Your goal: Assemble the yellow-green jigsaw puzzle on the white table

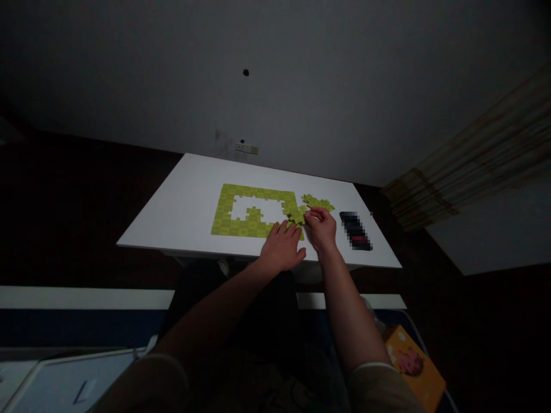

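A partly assembled yellow-green jigsaw puzzle (241, 215) lies flat on a small white table (181, 212), with a gap in its middle. My left hand (282, 248) rests on the puzzle's near right corner, fingers stretched out and flat. My right hand (321, 228) is just to its right, fingers curled in a pinch on a yellow-green puzzle piece (297, 215) at the puzzle's right edge. A small heap of loose pieces (317, 202) lies just beyond my right hand.
A dark blurred-out object (355, 230) lies on the table to the right of my hands. An orange box (413, 367) sits low at the right by my arm. A grey wall with a socket (247, 148) stands behind the table. A striped curtain (473, 166) hangs at the right.
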Tool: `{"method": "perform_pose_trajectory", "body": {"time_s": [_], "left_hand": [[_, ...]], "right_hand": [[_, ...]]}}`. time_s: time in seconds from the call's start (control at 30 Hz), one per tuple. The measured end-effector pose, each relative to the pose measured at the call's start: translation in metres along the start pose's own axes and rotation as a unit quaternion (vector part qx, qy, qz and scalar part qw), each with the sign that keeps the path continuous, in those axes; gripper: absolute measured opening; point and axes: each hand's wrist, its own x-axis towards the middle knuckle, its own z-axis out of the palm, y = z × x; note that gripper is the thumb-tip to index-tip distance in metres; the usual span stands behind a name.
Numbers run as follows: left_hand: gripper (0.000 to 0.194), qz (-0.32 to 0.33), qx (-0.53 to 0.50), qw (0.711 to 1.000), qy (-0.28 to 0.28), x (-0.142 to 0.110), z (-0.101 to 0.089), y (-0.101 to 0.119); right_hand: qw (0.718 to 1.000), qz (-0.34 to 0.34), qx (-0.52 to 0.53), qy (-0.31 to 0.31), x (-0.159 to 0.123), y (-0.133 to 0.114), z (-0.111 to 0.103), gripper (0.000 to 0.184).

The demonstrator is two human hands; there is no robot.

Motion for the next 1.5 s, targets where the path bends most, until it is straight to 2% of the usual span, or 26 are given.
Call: {"method": "perform_pose_trajectory", "body": {"time_s": [0.37,0.63,0.83,0.97,1.13,1.2,1.37,1.5], "left_hand": [[0.067,0.004,-0.001,1.0,0.005,-0.001,0.0,0.0],[0.063,0.001,-0.009,1.0,0.008,-0.001,0.003,0.0],[0.065,0.002,-0.015,1.0,0.004,-0.002,0.0,0.0],[0.062,0.012,-0.019,1.0,0.011,-0.002,-0.002,0.0],[0.061,0.016,-0.024,0.999,0.016,-0.002,-0.002,-0.001],[0.06,0.017,-0.028,0.999,0.021,-0.002,-0.001,-0.001],[0.065,0.026,-0.039,0.999,0.005,-0.001,0.001,-0.004],[0.063,0.025,-0.046,0.999,0.011,-0.001,0.001,-0.005]], "right_hand": [[1.0,0.013,0.024,0.0,-0.001,-0.001,0.0,0.043],[0.996,-0.025,-0.052,-0.071,-0.008,0.001,0.007,0.045],[0.992,-0.025,-0.051,-0.109,-0.01,-0.001,0.007,0.052],[0.986,-0.042,-0.087,-0.133,-0.012,-0.007,0.007,0.045],[0.982,-0.062,-0.118,-0.132,-0.014,-0.012,0.008,0.035],[0.983,-0.057,-0.121,-0.127,-0.014,-0.012,0.008,0.039],[0.984,-0.053,-0.132,-0.109,-0.012,-0.005,0.005,0.064],[0.982,-0.061,-0.141,-0.109,-0.01,-0.001,0.002,0.06]]}}
